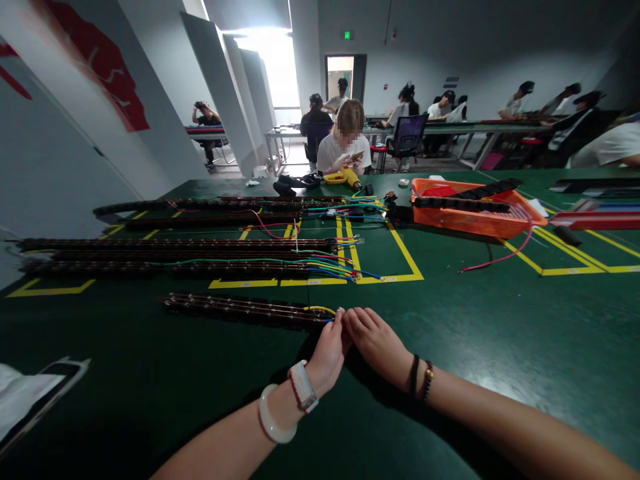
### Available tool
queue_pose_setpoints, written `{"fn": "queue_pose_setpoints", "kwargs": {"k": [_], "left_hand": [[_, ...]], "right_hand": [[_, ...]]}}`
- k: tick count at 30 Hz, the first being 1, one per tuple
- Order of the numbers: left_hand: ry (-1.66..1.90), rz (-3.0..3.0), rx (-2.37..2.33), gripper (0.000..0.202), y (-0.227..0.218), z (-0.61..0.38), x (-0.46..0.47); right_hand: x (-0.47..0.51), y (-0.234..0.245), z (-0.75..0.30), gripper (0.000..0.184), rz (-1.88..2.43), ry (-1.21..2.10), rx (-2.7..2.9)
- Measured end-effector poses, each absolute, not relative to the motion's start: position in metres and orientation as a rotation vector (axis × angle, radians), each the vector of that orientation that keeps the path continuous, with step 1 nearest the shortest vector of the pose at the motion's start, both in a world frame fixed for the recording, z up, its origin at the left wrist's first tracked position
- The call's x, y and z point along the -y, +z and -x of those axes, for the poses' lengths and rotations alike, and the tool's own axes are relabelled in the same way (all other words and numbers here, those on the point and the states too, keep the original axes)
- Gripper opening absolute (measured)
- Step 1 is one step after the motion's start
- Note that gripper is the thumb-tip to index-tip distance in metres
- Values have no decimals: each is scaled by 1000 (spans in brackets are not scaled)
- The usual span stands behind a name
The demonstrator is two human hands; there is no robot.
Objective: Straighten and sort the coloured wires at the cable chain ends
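A dark cable chain with wires running along it lies on the green table in front of me. Yellow and blue wires come out of its right end. At that end my left hand is closed, thumb and fingers pinched around the wire ends. My right hand meets it there, its fingers curled together and touching the left fingertips. What the right fingers hold is hidden behind them. Beyond, more cable chains lie side by side, with coloured wires fanning out of their right ends.
An orange basket with dark chain pieces stands at the back right, a pink cable hanging from it. A yellow heat gun lies at the far edge. Yellow tape marks the table. A person sits opposite; several others work behind.
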State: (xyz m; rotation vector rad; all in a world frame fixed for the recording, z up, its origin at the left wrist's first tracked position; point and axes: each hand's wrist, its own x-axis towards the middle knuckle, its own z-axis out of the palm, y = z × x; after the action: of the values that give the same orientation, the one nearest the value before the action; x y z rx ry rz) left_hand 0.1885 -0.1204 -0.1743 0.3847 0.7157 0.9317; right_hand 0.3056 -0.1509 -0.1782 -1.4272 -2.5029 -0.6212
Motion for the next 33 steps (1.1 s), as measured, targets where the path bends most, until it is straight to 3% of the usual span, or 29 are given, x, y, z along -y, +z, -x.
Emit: {"fn": "queue_pose_setpoints", "kwargs": {"k": [3,7,9,22,33], "left_hand": [[903,-460,-662,18,-177,-188,120],[869,-533,-640,31,-177,-186,120],[868,-557,-625,34,-177,-186,120],[883,-556,-605,34,-176,-185,121],[853,-550,-641,33,-175,-183,121]], "right_hand": [[159,-165,-316,43,1509,-380,2415],[172,-150,-333,27,1571,-181,2243],[179,-151,-338,19,1608,-181,2195],[179,-166,-331,8,1681,-351,2272],[132,-146,-359,14,1777,-201,2153]]}}
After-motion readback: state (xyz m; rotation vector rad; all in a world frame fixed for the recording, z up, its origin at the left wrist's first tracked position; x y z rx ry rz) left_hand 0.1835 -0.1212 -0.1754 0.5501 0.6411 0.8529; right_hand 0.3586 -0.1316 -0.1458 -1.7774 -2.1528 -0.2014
